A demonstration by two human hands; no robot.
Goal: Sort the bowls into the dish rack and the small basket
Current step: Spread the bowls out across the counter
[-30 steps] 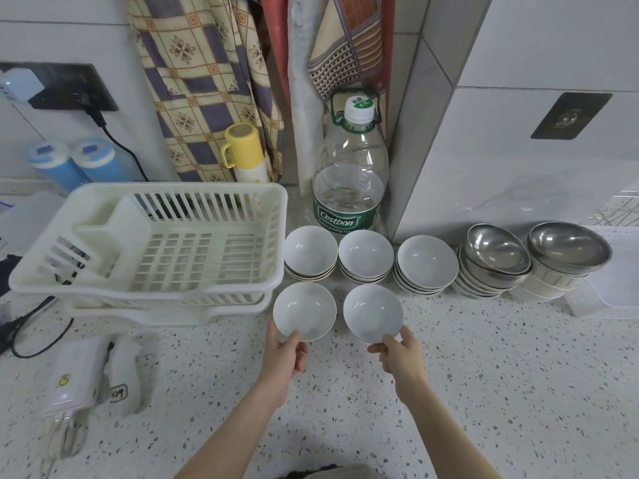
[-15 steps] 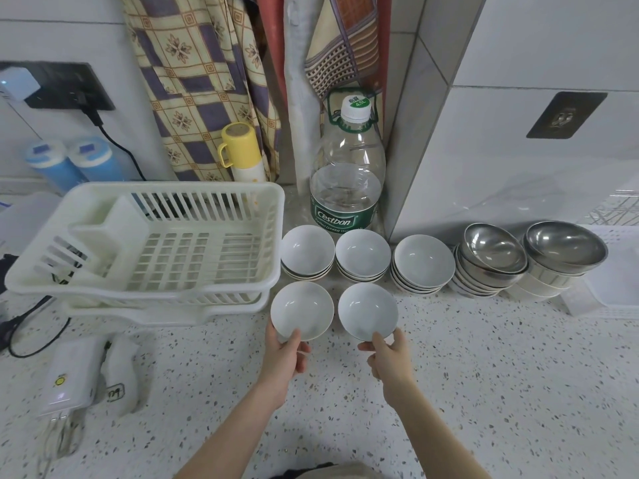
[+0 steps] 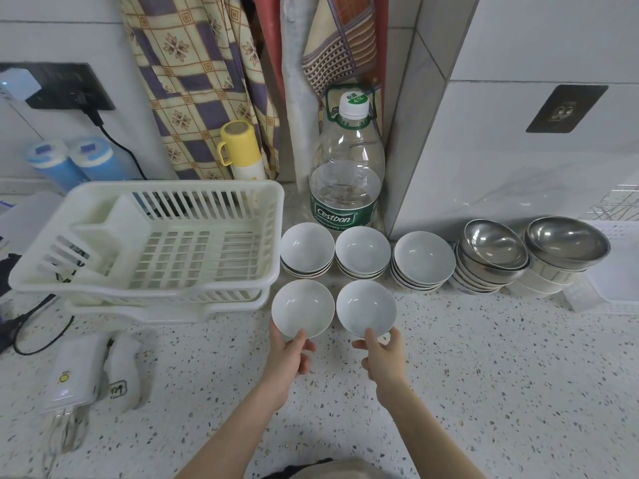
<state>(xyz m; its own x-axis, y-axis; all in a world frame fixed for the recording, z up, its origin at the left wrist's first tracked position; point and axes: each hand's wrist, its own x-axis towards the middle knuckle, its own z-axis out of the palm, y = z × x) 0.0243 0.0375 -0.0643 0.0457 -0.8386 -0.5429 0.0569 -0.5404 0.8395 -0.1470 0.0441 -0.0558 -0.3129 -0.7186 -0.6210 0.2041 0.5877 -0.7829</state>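
On the speckled countertop point(image 3: 484, 392), the left hand point(image 3: 288, 357) pinches the near rim of one white bowl point(image 3: 302, 307) and the right hand point(image 3: 382, 356) grips another white bowl point(image 3: 366, 305), both mouth-up, side by side. Just behind stand stacked white bowls point(image 3: 361, 252) and steel bowls point(image 3: 494, 252); the dish rack point(image 3: 152, 243) sits left, its long axis running left-right, before tiled wall point(image 3: 518, 150).

A home kitchen. The desk point(image 3: 484, 375) is speckled stone w/ white tiled wall behind. A white plastic dish rack point(image 3: 148, 243) stands on it; right of the rack are stacks of white bowls point(image 3: 363, 250) and steel bowls point(image 3: 494, 250). Behind the rack: a big water bottle point(image 3: 347, 174), a yellow flask point(image 3: 240, 150), hanging patterned cloths point(image 3: 193, 70).
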